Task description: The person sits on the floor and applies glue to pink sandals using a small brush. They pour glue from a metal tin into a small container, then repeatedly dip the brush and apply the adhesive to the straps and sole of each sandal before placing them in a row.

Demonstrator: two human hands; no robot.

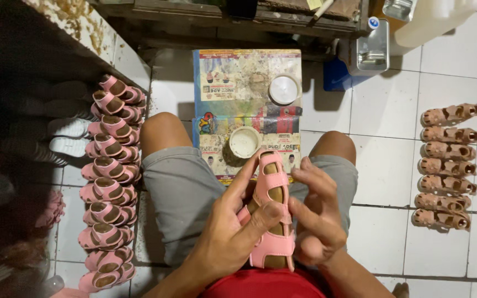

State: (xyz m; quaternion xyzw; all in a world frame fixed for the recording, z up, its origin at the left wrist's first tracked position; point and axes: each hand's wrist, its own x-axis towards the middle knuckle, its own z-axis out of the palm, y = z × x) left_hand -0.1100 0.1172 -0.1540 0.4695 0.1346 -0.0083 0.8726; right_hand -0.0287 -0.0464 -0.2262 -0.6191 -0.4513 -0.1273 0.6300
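At the far left we saw a dark shelf unit (40, 110) with pale soles tucked under it, and just beside it on the tiled floor (385, 176) a long row of finished pink sandals (109, 182), overlapping one another from far to near.

Toward the middle, we sat with bare knees apart in grey shorts (178, 193). Between the knees lay a worn, printed cardboard sheet (238, 83) on the floor, stained in places. On it stood two round containers: a white tub (244, 142) near us, and a round lid or tub (284, 89) farther away to the right.

Our left hand (227, 232) was clamped on a pink sandal (270, 215) held above the lap, the thumb pressed across the brown footbed and the fingers wrapped behind the sole. The sandal pointed away from us, its straps up. Our right hand (316, 218) touched the sandal's right edge, its grip curled against the sole rather than fully closed around it.

Farther back to the right stood a square metal can (372, 48) and a white jug (432, 22). At the far right, well apart from us, lay a column of dusty-pink sandal uppers (447, 165) lined up on the tiles.
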